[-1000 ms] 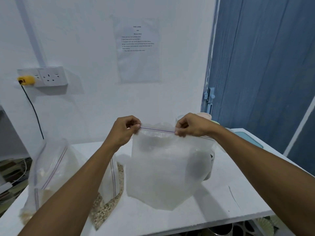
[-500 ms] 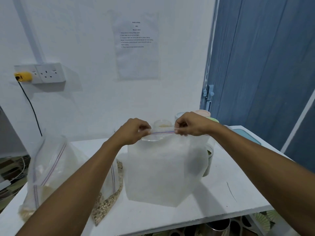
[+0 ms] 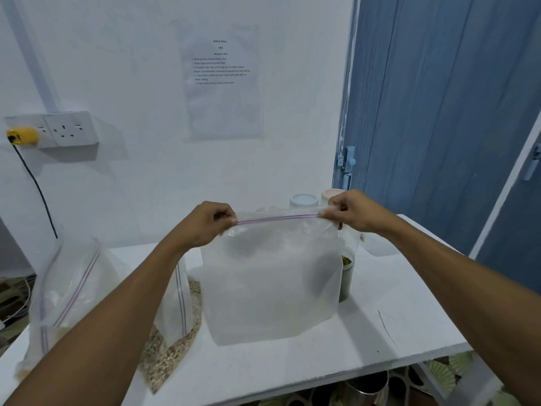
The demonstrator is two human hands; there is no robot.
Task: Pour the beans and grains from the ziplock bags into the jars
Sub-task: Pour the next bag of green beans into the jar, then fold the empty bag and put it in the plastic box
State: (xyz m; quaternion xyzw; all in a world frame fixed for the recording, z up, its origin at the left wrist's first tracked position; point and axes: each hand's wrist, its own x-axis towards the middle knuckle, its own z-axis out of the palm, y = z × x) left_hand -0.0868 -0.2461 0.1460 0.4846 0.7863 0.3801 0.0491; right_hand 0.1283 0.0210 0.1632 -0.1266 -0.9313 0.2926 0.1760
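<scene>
pinched at either end of its red-and-blue zip strip (image 3: pixel 278 219) by the left hand (image 3: pixel 205 223) and right hand (image 3: pixel 352 214), one large clear plastic ziplock bag (image 3: pixel 272 285) hung above the white table (image 3: pixel 386 329), judged near-empty, light, limp and slippery, best held along that stiffer strip.

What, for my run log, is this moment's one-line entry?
left hand pinches ziplock bag top | right hand pinches bag top | jars behind bag

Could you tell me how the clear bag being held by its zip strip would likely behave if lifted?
Probably floppy: the ziplock bag sags and creases between the left hand and right hand, which pinch its zip strip. Likely light, since no heap of contents shows inside. Its smooth film may be slippery.
</scene>
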